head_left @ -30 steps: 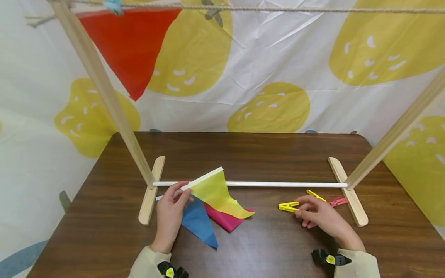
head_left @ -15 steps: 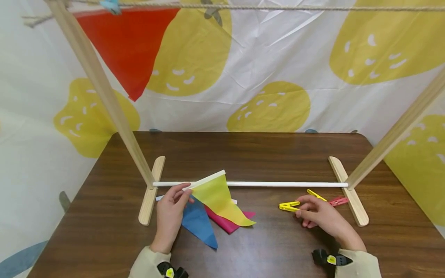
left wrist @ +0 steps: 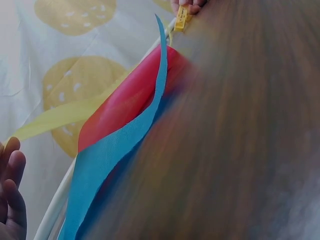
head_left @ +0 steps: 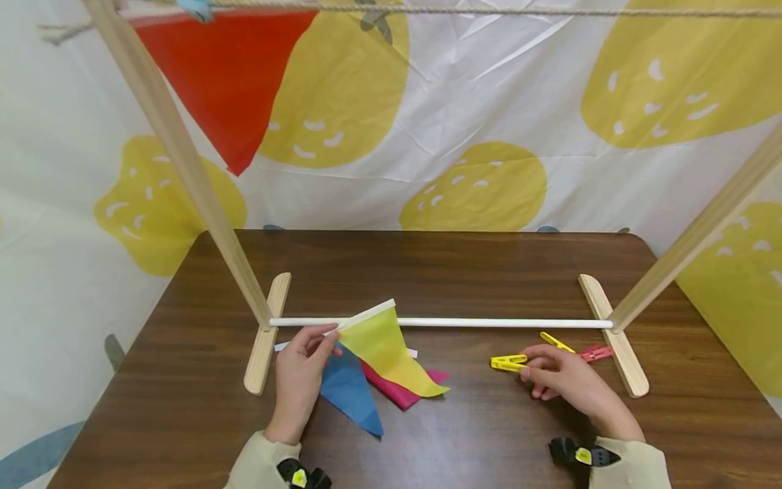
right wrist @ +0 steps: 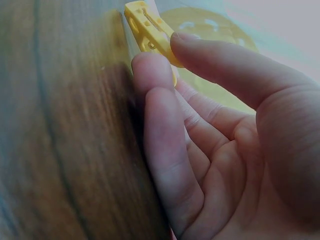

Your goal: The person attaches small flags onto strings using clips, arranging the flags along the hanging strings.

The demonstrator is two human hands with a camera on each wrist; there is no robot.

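Observation:
My left hand (head_left: 301, 370) pinches one end of the white top band of a yellow pennant (head_left: 380, 350), whose cloth hangs down toward the right. Partly under it lie a blue pennant (head_left: 351, 390) and a crimson pennant (head_left: 400, 394), and in the left wrist view the blue cloth (left wrist: 120, 150) curls in front of the red. With thumb and fingertips my right hand (head_left: 565, 380) grips a yellow clothespin (head_left: 507, 363), its nose pointing left. Just behind that hand lie another yellow clothespin (head_left: 554, 341) and a red clothespin (head_left: 595, 353).
Two slanting wooden posts (head_left: 177, 156) stand on wooden feet (head_left: 613, 336), joined low down by a white rod (head_left: 489, 322). Across the top runs a rope (head_left: 489, 9) with a red pennant (head_left: 229, 81) hung at its left by a light-blue clip (head_left: 197, 8). A patterned cloth backs the table.
The yellow pennant's free end has dipped slightly, and its tip has swung down toward me, mostly in the first half second. Both hands keep their places and their grips.

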